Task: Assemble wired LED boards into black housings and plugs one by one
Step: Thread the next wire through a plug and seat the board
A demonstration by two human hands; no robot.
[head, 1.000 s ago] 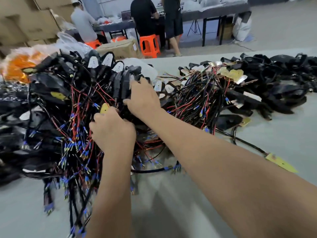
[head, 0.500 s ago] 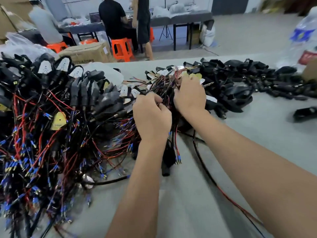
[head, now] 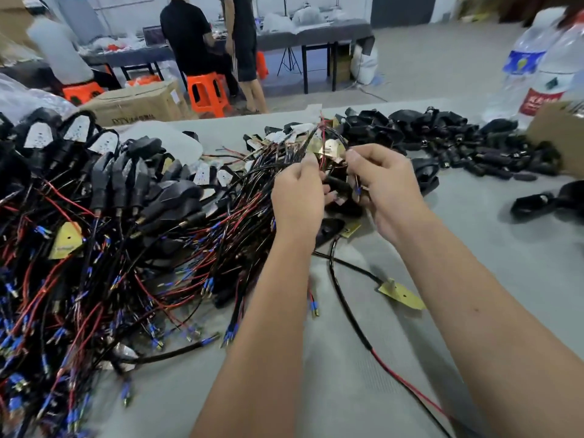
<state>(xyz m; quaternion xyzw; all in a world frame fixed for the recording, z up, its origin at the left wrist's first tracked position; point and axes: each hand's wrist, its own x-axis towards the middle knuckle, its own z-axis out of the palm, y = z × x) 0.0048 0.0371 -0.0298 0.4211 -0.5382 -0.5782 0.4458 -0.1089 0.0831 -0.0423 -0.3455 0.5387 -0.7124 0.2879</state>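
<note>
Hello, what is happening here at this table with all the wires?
A person is assembling small lights. The left hand and the right hand hold a wired LED board with its wires above the grey table. Finished units lie heaped at the left. Empty black housings wait behind.

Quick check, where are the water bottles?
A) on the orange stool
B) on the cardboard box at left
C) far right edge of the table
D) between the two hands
C: the water bottles stand at the far right, behind the pile of black housings.
</note>
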